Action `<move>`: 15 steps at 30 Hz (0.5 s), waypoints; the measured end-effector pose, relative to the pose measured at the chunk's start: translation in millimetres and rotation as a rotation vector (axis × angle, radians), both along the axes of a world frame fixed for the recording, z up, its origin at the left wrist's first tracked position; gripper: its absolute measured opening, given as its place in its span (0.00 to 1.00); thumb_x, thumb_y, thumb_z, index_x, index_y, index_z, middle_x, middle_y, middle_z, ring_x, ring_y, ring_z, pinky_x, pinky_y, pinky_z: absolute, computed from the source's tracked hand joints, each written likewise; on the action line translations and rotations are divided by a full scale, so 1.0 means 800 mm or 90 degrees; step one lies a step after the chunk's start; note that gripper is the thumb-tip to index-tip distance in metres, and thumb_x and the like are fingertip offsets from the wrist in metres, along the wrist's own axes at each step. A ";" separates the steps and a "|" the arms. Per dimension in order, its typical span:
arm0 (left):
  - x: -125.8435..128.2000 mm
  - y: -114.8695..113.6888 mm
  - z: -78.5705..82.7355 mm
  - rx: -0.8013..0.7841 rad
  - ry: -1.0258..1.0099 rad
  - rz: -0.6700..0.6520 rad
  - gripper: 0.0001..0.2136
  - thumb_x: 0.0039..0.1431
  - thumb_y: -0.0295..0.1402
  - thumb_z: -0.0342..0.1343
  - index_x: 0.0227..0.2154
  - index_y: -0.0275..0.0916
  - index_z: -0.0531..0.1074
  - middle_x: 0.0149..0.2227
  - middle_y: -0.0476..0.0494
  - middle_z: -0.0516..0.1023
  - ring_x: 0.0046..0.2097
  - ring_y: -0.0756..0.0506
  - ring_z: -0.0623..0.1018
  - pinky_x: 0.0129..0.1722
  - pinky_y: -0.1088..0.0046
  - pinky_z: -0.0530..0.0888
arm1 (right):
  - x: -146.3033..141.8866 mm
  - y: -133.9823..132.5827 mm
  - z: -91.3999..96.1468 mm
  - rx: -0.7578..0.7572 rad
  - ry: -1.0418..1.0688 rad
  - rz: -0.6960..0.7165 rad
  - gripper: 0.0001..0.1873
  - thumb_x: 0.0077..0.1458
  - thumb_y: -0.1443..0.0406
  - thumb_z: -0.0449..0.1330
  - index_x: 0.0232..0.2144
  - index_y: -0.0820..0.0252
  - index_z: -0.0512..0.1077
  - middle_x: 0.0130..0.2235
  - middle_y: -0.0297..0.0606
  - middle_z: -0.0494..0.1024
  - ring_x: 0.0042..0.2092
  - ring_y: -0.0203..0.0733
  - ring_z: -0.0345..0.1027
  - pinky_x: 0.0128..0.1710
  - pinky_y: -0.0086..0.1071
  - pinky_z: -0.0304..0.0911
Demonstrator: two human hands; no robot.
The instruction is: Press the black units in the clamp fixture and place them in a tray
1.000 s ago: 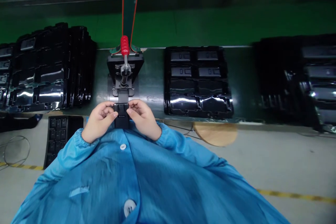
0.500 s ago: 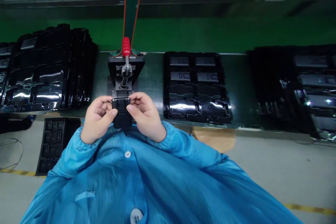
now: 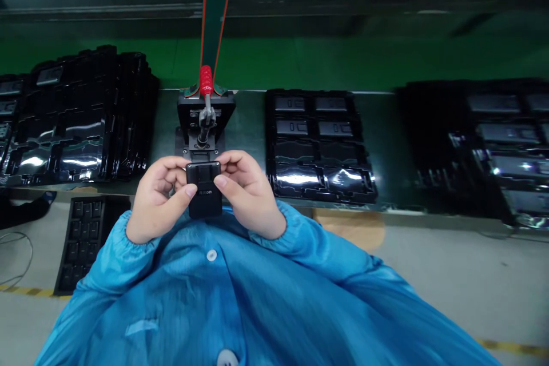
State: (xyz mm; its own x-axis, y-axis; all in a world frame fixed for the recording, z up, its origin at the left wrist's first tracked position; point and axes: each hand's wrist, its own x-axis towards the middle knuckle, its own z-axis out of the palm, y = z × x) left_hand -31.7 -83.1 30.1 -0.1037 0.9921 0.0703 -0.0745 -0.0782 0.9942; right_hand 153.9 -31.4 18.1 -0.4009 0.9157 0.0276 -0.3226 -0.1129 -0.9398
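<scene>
Between my two hands is a small black plastic case (image 3: 205,203) with pale lettering across its middle. My left hand (image 3: 160,197) pinches its left edge with thumb and fingers. On the opposite edge, my right hand (image 3: 246,191) grips it in the same way, thumb on the front face. The case is in front of a toggle clamp press (image 3: 206,117) with a red handle grip (image 3: 206,79). What lies behind the case is hidden.
Right of the press lies a black blister tray (image 3: 319,148) with dark parts in its upper pockets. Tall stacks of trays stand at the left (image 3: 81,120) and the right (image 3: 446,148). A black bin (image 3: 81,240) of parts sits below the bench's left side.
The case has moved slightly toward my body and looks larger, with its lettering clearer. Both hands keep hold of it. The whole view has shifted a little.
</scene>
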 end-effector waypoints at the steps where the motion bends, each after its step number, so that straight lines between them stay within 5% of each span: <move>1: 0.000 0.001 0.000 -0.006 -0.001 -0.005 0.17 0.63 0.36 0.70 0.52 0.42 0.76 0.30 0.51 0.74 0.30 0.50 0.74 0.32 0.76 0.73 | 0.001 0.001 0.000 0.000 -0.001 0.001 0.23 0.60 0.47 0.72 0.46 0.50 0.71 0.39 0.35 0.75 0.39 0.41 0.71 0.40 0.37 0.74; 7: -0.004 -0.002 -0.014 -0.060 -0.027 -0.040 0.17 0.64 0.37 0.69 0.52 0.42 0.75 0.30 0.51 0.74 0.31 0.50 0.73 0.32 0.76 0.72 | 0.007 -0.005 -0.015 -0.007 -0.022 0.023 0.19 0.63 0.50 0.71 0.46 0.51 0.71 0.40 0.35 0.75 0.40 0.40 0.71 0.41 0.37 0.73; 11: -0.005 -0.014 -0.049 -0.170 -0.026 -0.041 0.20 0.62 0.41 0.70 0.52 0.41 0.73 0.28 0.53 0.72 0.28 0.51 0.71 0.30 0.76 0.69 | 0.016 -0.031 -0.061 -0.010 -0.106 0.031 0.20 0.66 0.54 0.67 0.55 0.51 0.69 0.43 0.37 0.76 0.41 0.40 0.72 0.42 0.37 0.74; 15: -0.003 -0.023 -0.088 -0.257 -0.016 -0.020 0.22 0.61 0.43 0.69 0.52 0.40 0.71 0.27 0.54 0.73 0.28 0.51 0.70 0.30 0.76 0.68 | 0.030 -0.052 -0.103 0.056 -0.231 0.084 0.35 0.66 0.62 0.66 0.70 0.48 0.60 0.48 0.38 0.75 0.34 0.35 0.69 0.36 0.34 0.72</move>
State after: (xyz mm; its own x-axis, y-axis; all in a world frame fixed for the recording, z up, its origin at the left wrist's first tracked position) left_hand -33.8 -101.2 -40.1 -0.0689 0.9425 -0.3271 -0.0953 0.3202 0.9425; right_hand 177.6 -72.8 -64.2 -0.5134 0.8559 -0.0614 0.0450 -0.0446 -0.9980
